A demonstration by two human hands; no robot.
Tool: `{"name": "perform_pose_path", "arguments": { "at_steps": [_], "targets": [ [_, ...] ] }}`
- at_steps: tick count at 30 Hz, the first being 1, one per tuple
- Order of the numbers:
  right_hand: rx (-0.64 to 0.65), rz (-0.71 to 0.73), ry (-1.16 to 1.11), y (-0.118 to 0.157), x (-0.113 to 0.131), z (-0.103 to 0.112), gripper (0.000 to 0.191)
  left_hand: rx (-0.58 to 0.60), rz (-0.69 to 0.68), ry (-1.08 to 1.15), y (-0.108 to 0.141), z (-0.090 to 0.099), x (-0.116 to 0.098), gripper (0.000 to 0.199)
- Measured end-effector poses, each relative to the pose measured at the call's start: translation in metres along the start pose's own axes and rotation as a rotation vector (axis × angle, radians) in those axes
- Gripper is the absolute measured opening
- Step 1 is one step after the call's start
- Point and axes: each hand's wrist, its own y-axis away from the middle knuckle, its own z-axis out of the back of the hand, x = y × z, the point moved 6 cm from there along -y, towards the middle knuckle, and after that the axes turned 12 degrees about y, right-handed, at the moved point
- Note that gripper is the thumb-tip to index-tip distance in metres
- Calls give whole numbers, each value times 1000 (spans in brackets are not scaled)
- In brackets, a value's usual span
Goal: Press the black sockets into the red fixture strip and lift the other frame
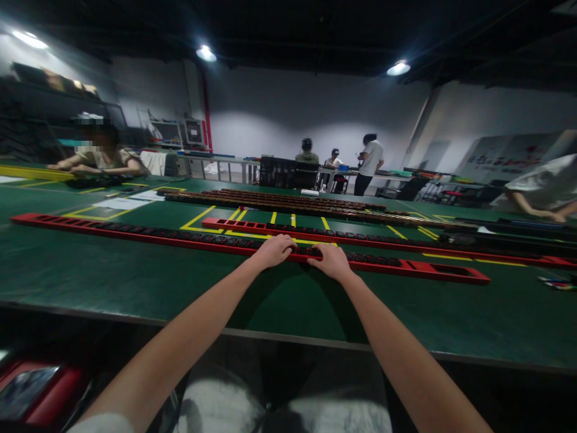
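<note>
Both hands, left hand [274, 249] and right hand [332, 260], rest palm-down, fingers together, on the long red plastic rail of black sockets [180, 238] lying along the green table's [112, 282] near edge. Press evenly, keeping the rail straight.

Wide, dim hall under a black ceiling [315, 24] with three round lamps [206, 53] glowing cold white. Pale grey walls [288, 114] behind, a red pillar [208, 114] left of centre. Long green counter [90, 282] marked with yellow lines [198, 218]. Dark shelving [40, 114] along the left, a white rack [166, 132] further back. Far tables [234, 163] with people seated and standing; posters [509, 157] on the right wall.
</note>
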Motion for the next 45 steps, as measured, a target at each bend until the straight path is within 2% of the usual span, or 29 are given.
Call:
{"name": "perform_pose_path", "arguments": {
  "at_steps": [8,17,23,29,45],
  "targets": [
    [-14,9,-5,0,0,1,50,52,22,1,-3,-9,3,30],
    [-9,3,4,1,0,2,51,-6,46,110,-7,-12,11,31],
    [-3,-1,-4,2,1,5,50,-46,73,75,-4,-8,10,30],
    [-11,-3,-18,2,0,2,53,-50,112,54,-2,-8,13,28],
    [-30,6,-24,0,-2,-1,52,-67,115,84,-2,-10,17,27]
  ]
}}
